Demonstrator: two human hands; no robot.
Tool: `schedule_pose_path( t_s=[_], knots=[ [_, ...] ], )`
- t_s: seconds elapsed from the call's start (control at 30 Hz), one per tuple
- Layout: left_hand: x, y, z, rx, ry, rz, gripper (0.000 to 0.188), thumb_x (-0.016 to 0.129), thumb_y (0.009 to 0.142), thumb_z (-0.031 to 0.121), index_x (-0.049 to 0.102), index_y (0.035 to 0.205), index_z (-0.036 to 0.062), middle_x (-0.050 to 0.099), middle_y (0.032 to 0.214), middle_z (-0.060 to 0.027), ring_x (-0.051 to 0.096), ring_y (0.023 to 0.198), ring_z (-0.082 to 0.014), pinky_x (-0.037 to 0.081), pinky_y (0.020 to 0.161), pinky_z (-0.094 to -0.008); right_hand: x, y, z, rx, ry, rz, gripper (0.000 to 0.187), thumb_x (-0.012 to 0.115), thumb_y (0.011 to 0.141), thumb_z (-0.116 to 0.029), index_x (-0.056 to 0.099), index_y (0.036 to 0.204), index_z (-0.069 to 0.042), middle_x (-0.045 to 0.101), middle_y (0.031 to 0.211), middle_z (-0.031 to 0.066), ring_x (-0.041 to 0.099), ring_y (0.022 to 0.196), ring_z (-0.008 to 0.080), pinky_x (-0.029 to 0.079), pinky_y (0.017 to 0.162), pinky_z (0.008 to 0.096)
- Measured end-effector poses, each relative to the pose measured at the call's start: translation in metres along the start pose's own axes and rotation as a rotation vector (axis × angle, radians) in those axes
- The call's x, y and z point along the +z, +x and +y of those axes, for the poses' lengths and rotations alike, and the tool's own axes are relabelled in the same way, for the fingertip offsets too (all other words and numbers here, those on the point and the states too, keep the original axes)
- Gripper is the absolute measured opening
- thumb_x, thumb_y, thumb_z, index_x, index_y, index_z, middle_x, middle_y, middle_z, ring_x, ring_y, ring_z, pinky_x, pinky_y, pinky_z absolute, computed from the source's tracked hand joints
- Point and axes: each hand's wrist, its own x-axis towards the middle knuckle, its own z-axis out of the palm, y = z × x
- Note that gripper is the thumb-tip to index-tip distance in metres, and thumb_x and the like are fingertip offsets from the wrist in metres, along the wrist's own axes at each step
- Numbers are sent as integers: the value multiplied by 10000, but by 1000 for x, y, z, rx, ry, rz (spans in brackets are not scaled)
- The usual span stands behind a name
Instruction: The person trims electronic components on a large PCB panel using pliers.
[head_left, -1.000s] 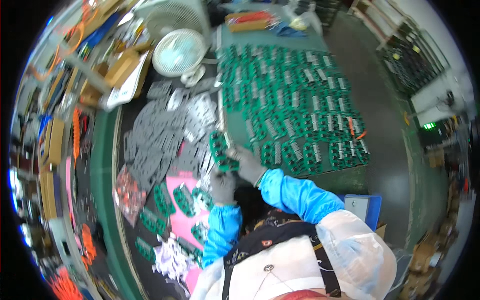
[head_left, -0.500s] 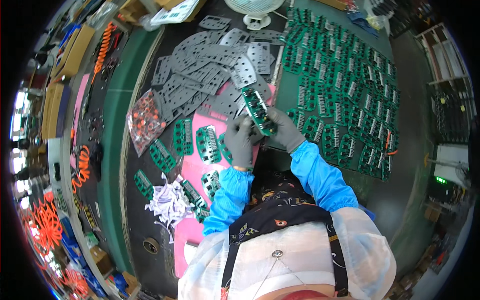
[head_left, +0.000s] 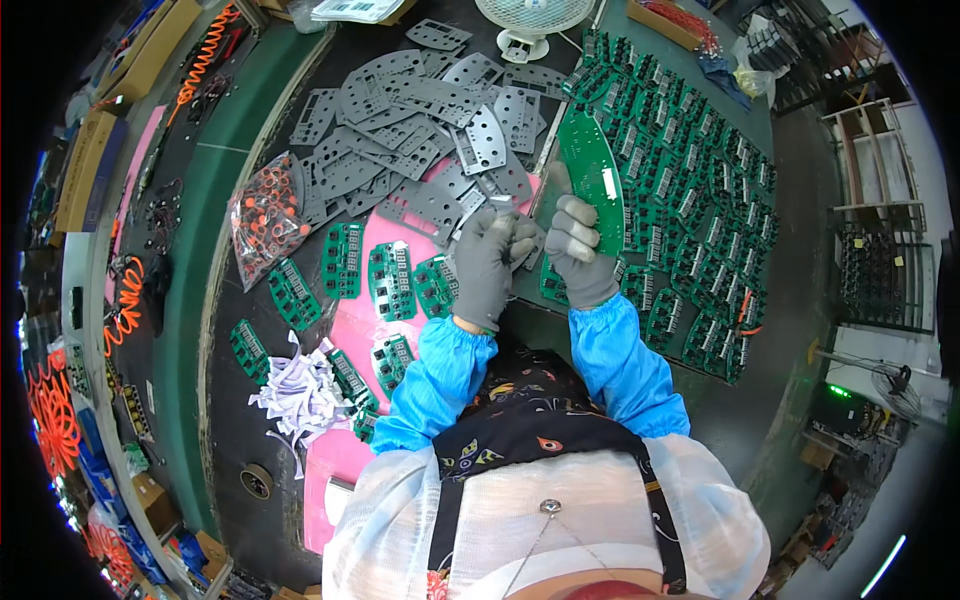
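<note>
Our green circuit board (head_left: 597,160) has swung to the right since the earlier frame and turned over, so that where we saw its components we now see its flat back, with one white patch. Our right hand (head_left: 580,245) alone is clamped on its near part, holding it tilted at the left edge of the rows of boards (head_left: 695,185), which fill the right side. Our left hand (head_left: 487,260) is apart from the board, its fingers curled together near the grey plates (head_left: 400,115); we cannot tell whether it pinches anything.

To the left, on the dark desk (head_left: 228,430), we have those plates piled at the far end, a clear bag of orange pieces (head_left: 268,220) just beside them, and a few loose boards (head_left: 391,282) lying on and around a pink sheet (head_left: 335,440). Nearer us are white strips (head_left: 300,395) and a tape roll (head_left: 256,481).
</note>
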Motion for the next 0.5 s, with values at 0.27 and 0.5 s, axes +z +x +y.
schedule_pose_path(
  t_s=[0.27,0.5],
  knots=[
    [2,-13,22,-3,-85,-364,507,541,952,232,337,1350,-9,503,1189,-162,617,878,-174,528,712,-258,-18,-13,-41,-112,-408,121,383,458,992,-216,463,1310,-3,607,1002,96,496,648,138,467,559,292],
    [-42,-37,37,-68,-52,-362,678,645,849,96,299,1429,31,449,995,-22,530,834,-140,509,686,-237,-66,-23,-96,-229,-1279,912,287,535,941,-152,560,1212,-60,631,1095,64,631,978,178,525,857,359]
  ],
)
